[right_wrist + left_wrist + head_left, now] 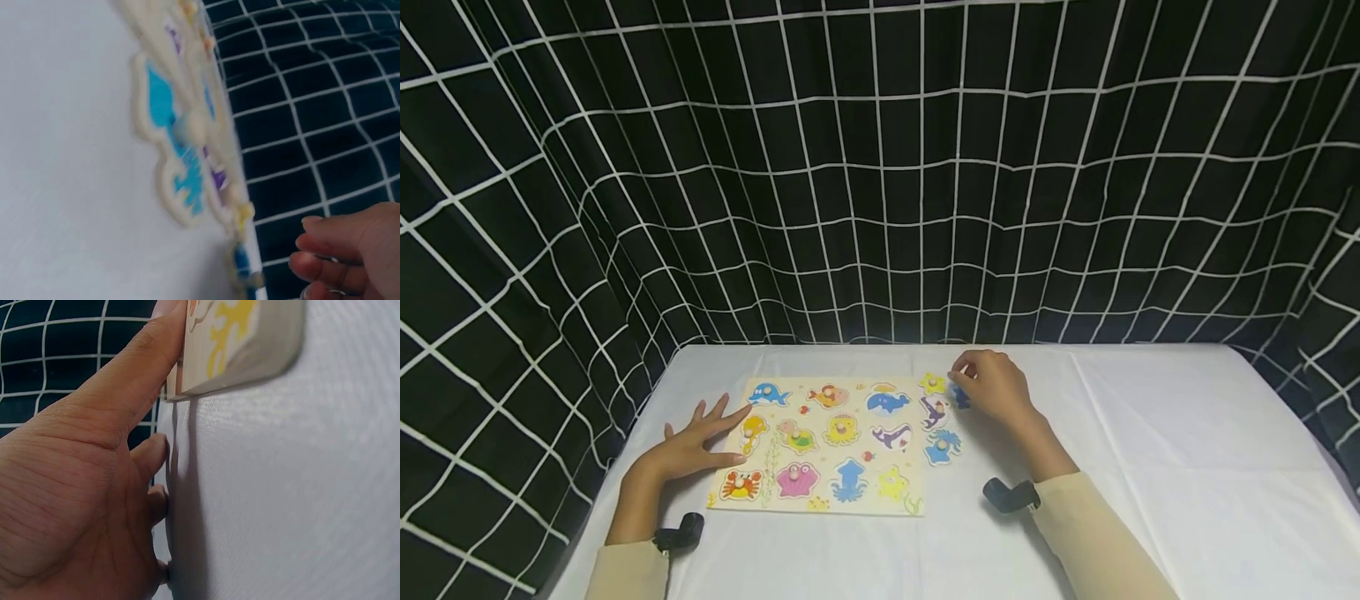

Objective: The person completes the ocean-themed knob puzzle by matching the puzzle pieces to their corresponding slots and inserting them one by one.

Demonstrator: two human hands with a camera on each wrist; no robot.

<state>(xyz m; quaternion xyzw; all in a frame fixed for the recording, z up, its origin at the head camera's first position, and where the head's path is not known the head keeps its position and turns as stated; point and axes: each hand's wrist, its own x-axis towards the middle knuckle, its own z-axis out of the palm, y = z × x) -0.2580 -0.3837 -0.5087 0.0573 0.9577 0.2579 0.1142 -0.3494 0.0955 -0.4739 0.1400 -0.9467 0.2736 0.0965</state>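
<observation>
A wooden peg puzzle board (pixel 812 505) with sea animals lies on the white table. My left hand (pixel 696 442) rests at its left edge, fingers spread; in the left wrist view the thumb (pixel 134 375) lies along the board's side. Right of the board are loose knobbed pieces: a yellow starfish (pixel 932 383), a purple-and-white whale (pixel 934 411), a light blue squid (pixel 942 447) and a dark blue piece (pixel 961 397). Just above the dark blue piece hovers my right hand (pixel 997 387), fingers loosely bent; the right wrist view shows these fingers holding nothing, apart from the pieces.
Knobbed pieces such as the crab (pixel 741 485), the turtle (pixel 796 436) and the pink shell (pixel 797 480) sit in the board. Its right side shows knobless pictures, among them a blue whale (pixel 887 404). A black gridded curtain (pixel 895 192) hangs behind the table (pixel 1165 467).
</observation>
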